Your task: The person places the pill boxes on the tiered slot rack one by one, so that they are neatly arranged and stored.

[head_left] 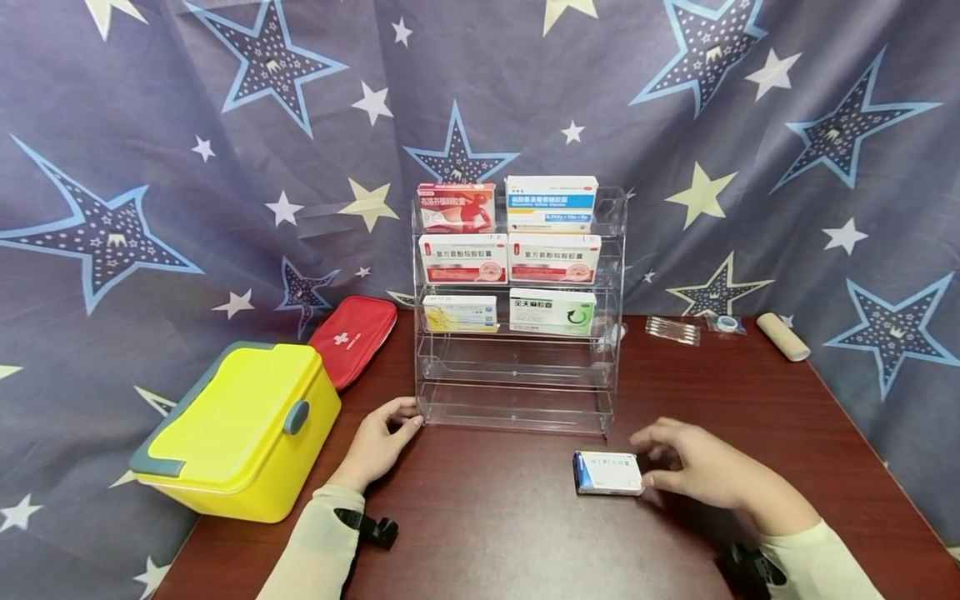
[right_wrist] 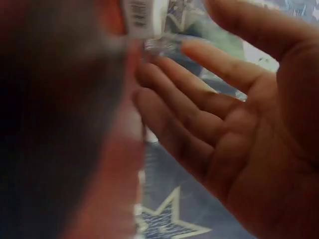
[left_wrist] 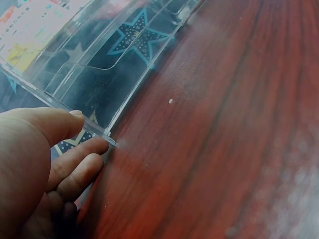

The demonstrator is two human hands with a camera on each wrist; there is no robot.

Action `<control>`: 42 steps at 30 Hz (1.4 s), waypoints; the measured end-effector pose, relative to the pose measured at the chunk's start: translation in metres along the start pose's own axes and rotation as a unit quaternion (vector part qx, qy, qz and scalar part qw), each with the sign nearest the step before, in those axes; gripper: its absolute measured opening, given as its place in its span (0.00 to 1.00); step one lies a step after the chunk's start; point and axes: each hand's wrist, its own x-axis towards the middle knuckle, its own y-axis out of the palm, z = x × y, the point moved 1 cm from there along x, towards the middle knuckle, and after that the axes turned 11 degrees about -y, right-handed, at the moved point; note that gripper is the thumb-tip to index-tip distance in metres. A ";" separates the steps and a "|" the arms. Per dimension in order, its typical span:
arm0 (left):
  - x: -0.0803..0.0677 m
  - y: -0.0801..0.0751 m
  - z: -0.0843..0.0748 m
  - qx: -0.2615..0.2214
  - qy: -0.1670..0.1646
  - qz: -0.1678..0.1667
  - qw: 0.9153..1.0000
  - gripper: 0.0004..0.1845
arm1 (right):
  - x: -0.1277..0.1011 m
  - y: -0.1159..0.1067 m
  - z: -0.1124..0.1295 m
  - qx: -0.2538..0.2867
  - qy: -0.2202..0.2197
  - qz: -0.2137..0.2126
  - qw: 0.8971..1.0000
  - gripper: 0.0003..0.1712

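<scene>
A clear acrylic display rack [head_left: 514, 414] stands on the table with medicine boxes on its upper tiers. My left hand [head_left: 378, 442] grips its lower left corner; in the left wrist view the thumb [left_wrist: 67, 122] lies at the rack's edge and the fingers curl by the foot. A small white-and-blue medicine box [head_left: 611, 473] lies flat in front of the rack's right side. My right hand [head_left: 697, 462] is at that box's right end, thumb tip close to its edge. In the right wrist view the fingers [right_wrist: 189, 107] are extended and apart, near a barcoded box end [right_wrist: 141, 17].
A yellow lidded case [head_left: 240, 425] and a red first-aid pouch [head_left: 352, 337] are left of the rack. Cotton swabs [head_left: 672, 331], a tape roll [head_left: 726, 324] and a beige bandage roll [head_left: 783, 337] lie at the back right. A starry curtain [head_left: 495, 75] hangs behind the table.
</scene>
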 end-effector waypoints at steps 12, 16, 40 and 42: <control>-0.002 0.001 -0.001 -0.006 -0.013 0.005 1.000 0.16 | -0.014 0.022 -0.026 0.035 -0.021 -0.004 0.999 0.30; -0.003 0.000 -0.002 -0.004 -0.014 0.003 1.000 0.15 | -0.014 0.025 -0.026 0.040 -0.019 -0.008 0.999 0.29; -0.002 -0.001 -0.002 -0.002 -0.009 0.005 1.000 0.16 | -0.014 0.027 -0.030 0.185 0.027 -0.002 0.982 0.28; -0.002 -0.001 -0.003 -0.005 -0.007 0.004 1.000 0.16 | -0.014 0.027 -0.031 0.201 0.031 0.000 0.979 0.28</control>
